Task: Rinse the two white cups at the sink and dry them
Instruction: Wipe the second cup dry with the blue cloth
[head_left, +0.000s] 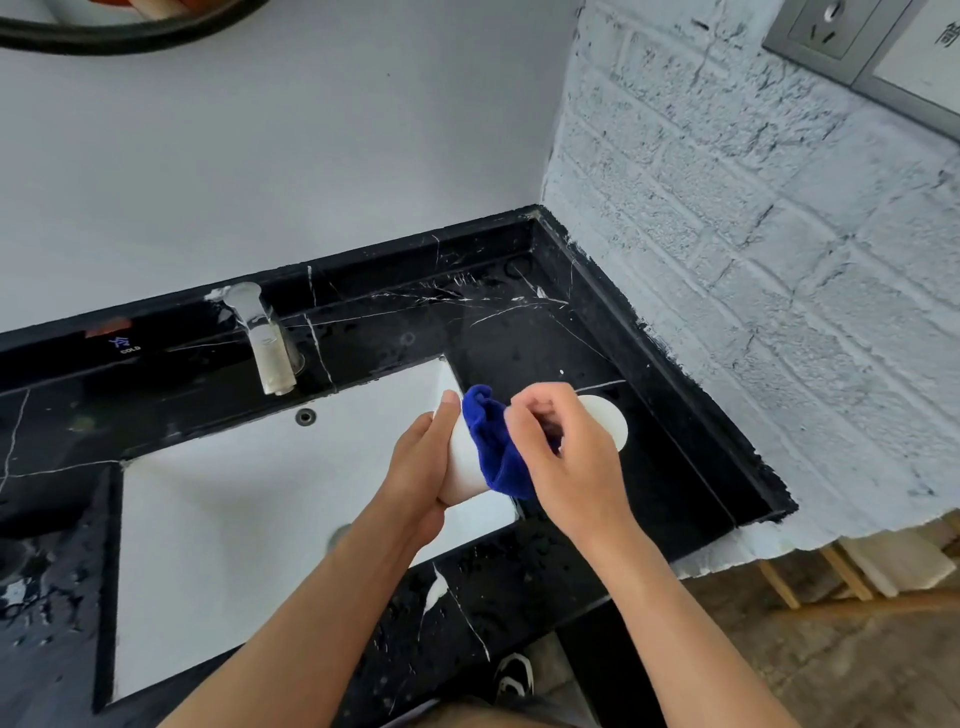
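Note:
My left hand (423, 465) grips a white cup (462, 462) by its side, tilted, over the right end of the white sink basin (249, 519). My right hand (563, 452) presses a blue cloth (493, 447) against the cup's wall. A second white cup (610, 421) stands on the black marble counter (519, 332) just behind my right hand, which partly hides it.
A chrome tap (265, 343) stands behind the basin on the left, with a blue COLD label (124, 345) beside it. A white brick wall (753, 260) bounds the counter on the right, with a socket (826, 26) above. Water drops lie on the counter's front edge (493, 571).

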